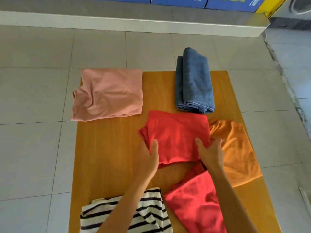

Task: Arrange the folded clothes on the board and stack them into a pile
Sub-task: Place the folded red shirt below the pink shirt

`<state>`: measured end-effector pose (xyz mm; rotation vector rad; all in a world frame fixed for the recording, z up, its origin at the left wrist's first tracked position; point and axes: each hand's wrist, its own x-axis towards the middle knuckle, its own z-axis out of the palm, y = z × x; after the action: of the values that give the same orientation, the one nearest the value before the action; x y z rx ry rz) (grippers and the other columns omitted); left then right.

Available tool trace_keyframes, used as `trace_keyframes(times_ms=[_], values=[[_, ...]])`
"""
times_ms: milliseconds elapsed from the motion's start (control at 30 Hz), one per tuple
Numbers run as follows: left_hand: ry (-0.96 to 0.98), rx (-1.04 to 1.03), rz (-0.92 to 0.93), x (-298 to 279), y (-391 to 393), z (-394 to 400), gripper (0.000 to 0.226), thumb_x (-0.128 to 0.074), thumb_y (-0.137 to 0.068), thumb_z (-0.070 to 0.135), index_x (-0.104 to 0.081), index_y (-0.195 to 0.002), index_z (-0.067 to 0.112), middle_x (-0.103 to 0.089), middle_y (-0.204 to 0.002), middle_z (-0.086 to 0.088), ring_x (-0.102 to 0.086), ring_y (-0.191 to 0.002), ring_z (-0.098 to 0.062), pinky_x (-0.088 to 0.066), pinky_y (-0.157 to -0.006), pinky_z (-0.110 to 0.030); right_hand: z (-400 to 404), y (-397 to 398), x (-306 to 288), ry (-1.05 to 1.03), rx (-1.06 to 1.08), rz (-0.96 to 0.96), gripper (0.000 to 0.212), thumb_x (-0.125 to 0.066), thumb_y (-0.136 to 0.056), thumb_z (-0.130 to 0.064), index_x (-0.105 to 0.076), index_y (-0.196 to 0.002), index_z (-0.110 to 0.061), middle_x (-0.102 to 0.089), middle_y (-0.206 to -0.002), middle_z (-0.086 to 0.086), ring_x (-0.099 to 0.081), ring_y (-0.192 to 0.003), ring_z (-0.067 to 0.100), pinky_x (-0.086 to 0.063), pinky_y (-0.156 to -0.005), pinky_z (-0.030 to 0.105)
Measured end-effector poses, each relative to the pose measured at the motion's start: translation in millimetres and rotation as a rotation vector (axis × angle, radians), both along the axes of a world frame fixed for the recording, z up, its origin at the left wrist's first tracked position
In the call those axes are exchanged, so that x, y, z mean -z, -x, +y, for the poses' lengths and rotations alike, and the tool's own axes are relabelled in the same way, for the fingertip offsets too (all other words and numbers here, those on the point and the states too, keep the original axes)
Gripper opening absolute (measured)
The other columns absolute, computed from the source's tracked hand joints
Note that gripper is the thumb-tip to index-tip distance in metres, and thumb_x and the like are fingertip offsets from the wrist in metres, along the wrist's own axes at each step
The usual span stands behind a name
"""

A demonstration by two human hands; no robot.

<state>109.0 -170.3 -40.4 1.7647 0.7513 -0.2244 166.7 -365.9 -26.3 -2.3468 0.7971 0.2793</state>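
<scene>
A wooden board [107, 157] lies on the tiled floor. A folded red cloth [176, 132] hangs slightly lifted over the board's middle; my left hand [149, 158] grips its left edge and my right hand [210, 152] grips its right edge. A folded pink shirt [109, 95] rests at the board's far left corner. Folded blue jeans [193, 81] lie at the far right, overhanging the far edge. An orange garment [239, 152] sits at the right edge. A second red garment [198, 204] and a black-and-white striped shirt [148, 214] lie near me, partly under my forearms.
Grey floor tiles [33, 148] surround the board. A white raised kerb [134, 26] runs across the far side, with blue and yellow machines [235, 2] behind it. A rough, darker strip of floor [286, 78] runs along the right.
</scene>
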Motion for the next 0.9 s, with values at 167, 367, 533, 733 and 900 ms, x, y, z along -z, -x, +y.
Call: trace_keyframes(times_ms=[167, 367, 533, 733, 900], values=[[0.335, -0.162, 0.164, -5, 4, 9, 0.030, -0.058, -0.093, 0.047, -0.061, -0.113, 0.025, -0.068, -0.082, 0.019, -0.065, -0.070, 0.004, -0.045, -0.051, -0.008, 15, -10, -16, -0.475, 0.060, 0.144, 0.060, -0.080, -0.078, -0.047, -0.069, -0.117, -0.002, -0.076, -0.105, 0.015, -0.073, -0.096, 0.032, -0.058, -0.091, 0.049], [0.343, -0.222, 0.164, -22, 35, 91, 0.028, -0.061, -0.091, 0.042, -0.062, -0.112, 0.023, -0.076, -0.095, -0.002, -0.076, -0.072, -0.018, -0.056, -0.056, -0.023, 65, 2, -55, -0.817, -0.172, 0.084, 0.048, -0.082, -0.079, -0.036, -0.069, -0.121, -0.017, -0.079, -0.107, 0.001, -0.076, -0.097, 0.019, -0.061, -0.088, 0.042], [0.245, -0.291, -0.035, -43, 66, 156, 0.049, -0.066, -0.080, 0.048, -0.060, -0.125, 0.027, -0.072, -0.113, 0.003, -0.072, -0.098, -0.022, -0.060, -0.080, -0.037, 124, 16, -60, -1.032, -0.279, 0.106, 0.055, -0.087, -0.072, -0.042, -0.066, -0.122, -0.031, -0.079, -0.108, -0.006, -0.077, -0.093, 0.017, -0.063, -0.067, 0.036], [-0.050, -0.240, 0.189, -5, 77, 179, 0.045, -0.059, -0.096, 0.023, -0.049, -0.137, 0.008, -0.062, -0.129, -0.017, -0.061, -0.112, -0.037, -0.050, -0.098, -0.051, 162, 36, -3, -0.555, -0.359, 0.189, 0.069, -0.072, -0.088, -0.039, -0.045, -0.147, -0.014, -0.058, -0.141, 0.007, -0.059, -0.123, 0.027, -0.052, -0.101, 0.042], [-0.167, -0.256, 0.185, -5, 100, 173, 0.057, -0.056, -0.096, 0.030, -0.037, -0.147, 0.014, -0.057, -0.137, -0.014, -0.061, -0.115, -0.037, -0.051, -0.097, -0.055, 139, 49, -2, -0.507, -0.423, 0.203, 0.058, -0.066, -0.088, -0.050, -0.052, -0.136, -0.020, -0.065, -0.122, -0.001, -0.068, -0.102, 0.019, -0.060, -0.088, 0.045]])
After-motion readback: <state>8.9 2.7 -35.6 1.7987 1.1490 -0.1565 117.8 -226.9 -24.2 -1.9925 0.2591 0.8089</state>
